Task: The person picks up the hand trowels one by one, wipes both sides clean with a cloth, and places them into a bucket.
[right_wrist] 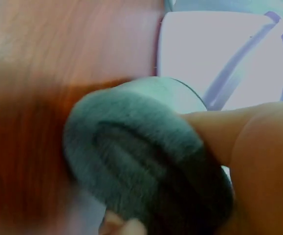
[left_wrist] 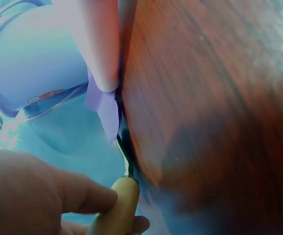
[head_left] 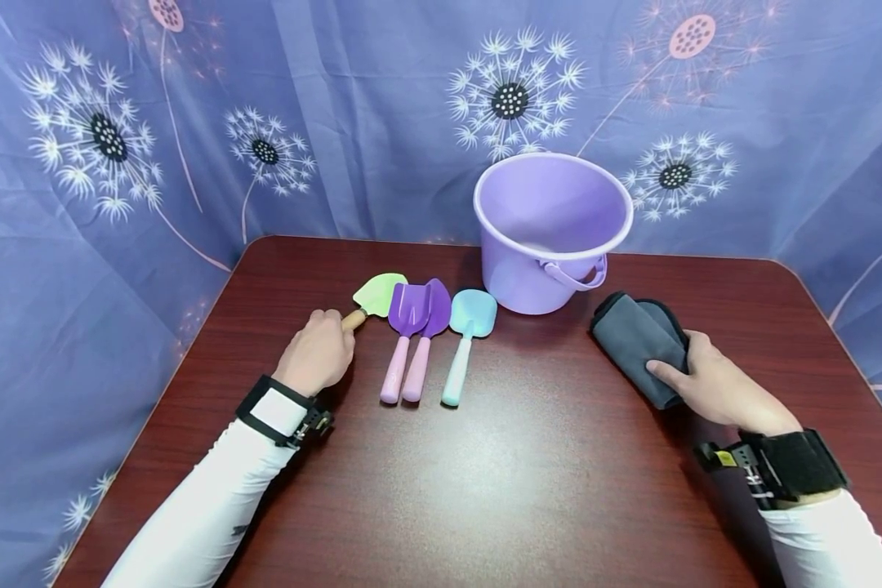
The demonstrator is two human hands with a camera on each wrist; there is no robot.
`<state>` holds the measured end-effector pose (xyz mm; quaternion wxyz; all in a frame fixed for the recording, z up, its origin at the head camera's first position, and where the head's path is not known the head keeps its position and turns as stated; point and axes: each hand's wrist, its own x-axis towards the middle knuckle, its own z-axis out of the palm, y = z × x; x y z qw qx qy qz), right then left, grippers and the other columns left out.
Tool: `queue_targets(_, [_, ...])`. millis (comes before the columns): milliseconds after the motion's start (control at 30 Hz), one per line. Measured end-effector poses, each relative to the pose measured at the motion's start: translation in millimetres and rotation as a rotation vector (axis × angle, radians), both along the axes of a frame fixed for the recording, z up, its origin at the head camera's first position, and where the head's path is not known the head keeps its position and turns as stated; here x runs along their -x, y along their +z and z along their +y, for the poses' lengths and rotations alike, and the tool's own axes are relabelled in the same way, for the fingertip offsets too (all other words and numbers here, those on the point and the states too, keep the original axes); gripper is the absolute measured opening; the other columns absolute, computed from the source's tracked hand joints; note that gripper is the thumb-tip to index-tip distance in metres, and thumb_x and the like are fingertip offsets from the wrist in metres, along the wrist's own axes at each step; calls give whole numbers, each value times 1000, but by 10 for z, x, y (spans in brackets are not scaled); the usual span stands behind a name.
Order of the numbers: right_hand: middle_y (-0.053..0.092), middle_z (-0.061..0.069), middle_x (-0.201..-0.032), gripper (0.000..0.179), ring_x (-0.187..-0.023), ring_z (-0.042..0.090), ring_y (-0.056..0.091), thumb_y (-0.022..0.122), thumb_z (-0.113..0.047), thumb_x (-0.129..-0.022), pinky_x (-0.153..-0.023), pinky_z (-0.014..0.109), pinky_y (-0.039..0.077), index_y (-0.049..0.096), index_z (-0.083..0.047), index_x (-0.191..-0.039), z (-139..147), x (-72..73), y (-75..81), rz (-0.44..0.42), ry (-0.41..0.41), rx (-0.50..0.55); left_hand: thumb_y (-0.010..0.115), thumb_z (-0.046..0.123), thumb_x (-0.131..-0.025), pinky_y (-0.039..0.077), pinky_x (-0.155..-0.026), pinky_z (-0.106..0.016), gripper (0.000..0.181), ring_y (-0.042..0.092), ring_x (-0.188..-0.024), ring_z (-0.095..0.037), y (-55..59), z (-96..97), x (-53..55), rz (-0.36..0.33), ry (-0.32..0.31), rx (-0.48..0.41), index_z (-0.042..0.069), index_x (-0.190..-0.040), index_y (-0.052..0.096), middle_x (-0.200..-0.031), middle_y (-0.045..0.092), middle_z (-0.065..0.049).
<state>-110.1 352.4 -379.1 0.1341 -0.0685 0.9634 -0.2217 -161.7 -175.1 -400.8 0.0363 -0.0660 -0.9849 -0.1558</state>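
Note:
My left hand (head_left: 314, 353) grips the wooden handle (left_wrist: 119, 208) of a small trowel whose light green blade (head_left: 380, 294) lies at the left of a row of tools. Beside that blade rest two purple toy shovels (head_left: 409, 309) with pink handles, their blades overlapping. A light blue shovel (head_left: 474, 314) with a pale mint handle lies to their right. On the right side of the table, my right hand (head_left: 720, 384) holds a folded grey cloth (head_left: 643, 347), thumb on top. The right wrist view shows the cloth's rolled end (right_wrist: 131, 147) close up.
A purple bucket (head_left: 503, 273) stands upright at the back of the table, its handle hanging down in front. The dark red wooden table (head_left: 448, 498) has rounded far corners. Behind it hangs a blue curtain (head_left: 382, 106) with dandelion prints.

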Motion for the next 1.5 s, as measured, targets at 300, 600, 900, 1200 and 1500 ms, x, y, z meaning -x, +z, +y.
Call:
queue_targets(300, [46,34,-110,58,-95,42,47,55,-33,-102,-76,53,40,41,20,-119,-52,-3,110,95,29,-62,45,12,-99,53,-64,-52,21,57,-67,-40,5,-53,-8,94,2,15,-7,-92,49,-84,46,-23])
queue_targets(600, [40,29,-116,45,-97,38,38,52,-24,-103,-74,49,37,39,14,-123,-178,-86,234,128,48,-38,50,10,-96,52,-58,-52,18,56,-58,-38,131,-105,-108,184,17,8,-8,-93,48,-87,44,-23])
queue_targets(900, [45,13,-108,26,-96,26,39,63,-13,-97,-75,41,35,49,-1,-115,-326,-255,409,383,156,-11,51,9,-95,49,-56,-51,16,55,-62,-35,431,-138,-297,225,-18,2,-6,-93,49,-86,43,-19])
queue_targets(1200, [46,-3,-101,39,-93,8,37,75,-2,-84,-77,24,31,53,-8,-115,-578,-369,644,591,312,42,51,12,-100,44,-58,-38,16,48,-68,-24,682,-60,-483,184,-158,-21,-3,-106,52,-93,45,-14])
queue_targets(1500, [45,-6,-107,44,-95,6,38,76,-1,-82,-79,20,31,53,-9,-119,-831,-409,838,655,408,129,55,14,-101,44,-68,-30,14,48,-76,-16,802,144,-631,201,-351,-81,6,-111,52,-97,45,-4])
